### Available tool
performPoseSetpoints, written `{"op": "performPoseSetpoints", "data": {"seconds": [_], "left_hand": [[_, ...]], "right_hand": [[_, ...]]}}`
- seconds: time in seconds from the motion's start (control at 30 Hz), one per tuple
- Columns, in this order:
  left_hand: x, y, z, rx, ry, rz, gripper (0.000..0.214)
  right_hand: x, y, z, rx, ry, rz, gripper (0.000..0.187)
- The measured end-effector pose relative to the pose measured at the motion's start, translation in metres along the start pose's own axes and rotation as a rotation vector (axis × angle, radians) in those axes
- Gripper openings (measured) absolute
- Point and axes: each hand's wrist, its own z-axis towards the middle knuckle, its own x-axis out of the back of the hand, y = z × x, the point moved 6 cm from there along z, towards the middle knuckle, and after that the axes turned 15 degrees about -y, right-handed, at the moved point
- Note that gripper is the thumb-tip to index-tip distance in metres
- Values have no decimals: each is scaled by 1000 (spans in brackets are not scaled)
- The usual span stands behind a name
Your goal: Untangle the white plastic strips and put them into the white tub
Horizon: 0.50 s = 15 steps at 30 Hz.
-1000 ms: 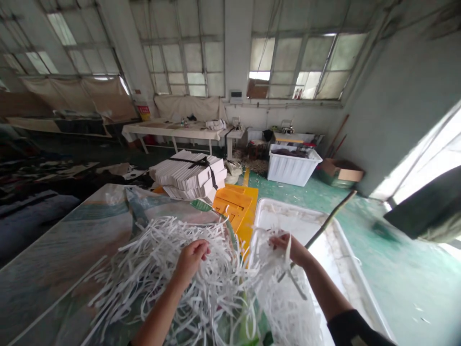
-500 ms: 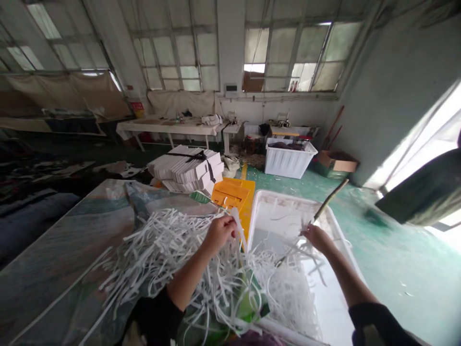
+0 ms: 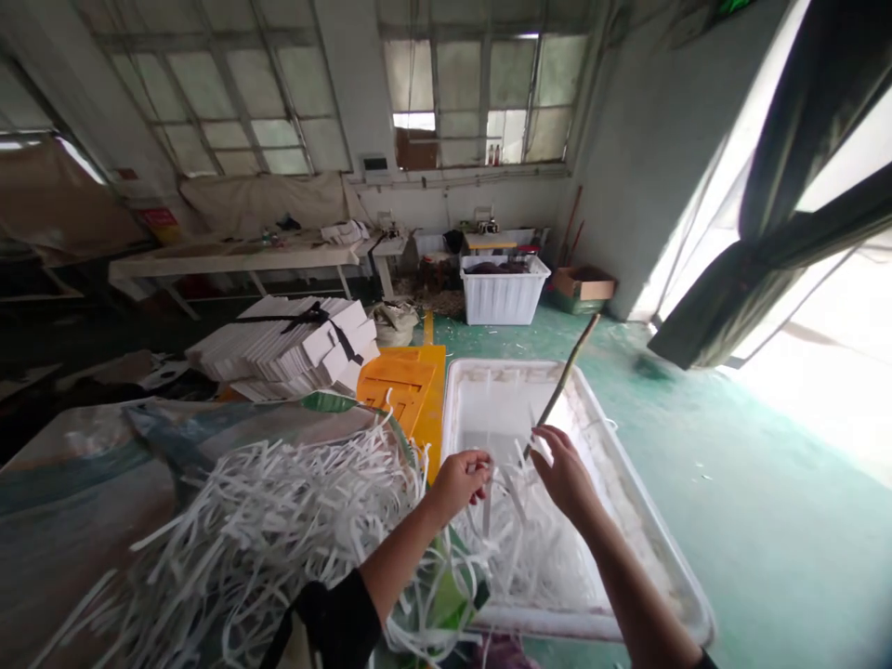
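Observation:
A big heap of white paper strips (image 3: 265,530) lies on a table (image 3: 62,492) covered with a printed sheet. To its right stands a large white tub (image 3: 627,502) with more strips in its near end. My left hand (image 3: 461,480) is over the tub's left rim, fingers pinched on a few white strips that hang down. My right hand (image 3: 563,469) is beside it over the tub, closed on a thin dark stick (image 3: 568,370) that points up and away.
An orange plastic crate (image 3: 404,390) stands beyond the heap. Behind it is a strapped stack of white boards (image 3: 293,348). Farther off are a white bin (image 3: 503,290), a cardboard box (image 3: 582,283), long workbenches (image 3: 229,258) and a bright doorway with dark curtains (image 3: 773,232) on the right.
Both hands moved right from the heap to above the tub, the left hand carrying strips with it. The view has swung to the right.

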Motion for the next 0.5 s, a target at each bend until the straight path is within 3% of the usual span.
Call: {"op": "performPoseSetpoints", "data": {"seconds": [0.07, 0.13, 0.27, 0.37, 0.43, 0.5], "left_hand": [[-8, -1, 1, -14, -15, -25, 36], [-16, -1, 2, -32, -17, -40, 40], [-26, -1, 5, -54, 6, 26, 35], [-28, -4, 7, -16, 39, 180, 20], [-26, -9, 6, -13, 45, 243, 19], [-24, -15, 6, -56, -3, 264, 28]], "right_hand": [[10, -16, -13, 85, -9, 238, 30], [13, -27, -20, 80, -30, 386, 32], [-11, -22, -13, -50, -97, 485, 46], [-38, -1, 2, -45, -184, 570, 26], [-45, 27, 9, -97, -144, 594, 26], [-47, 65, 14, -213, -97, 476, 25]]}}
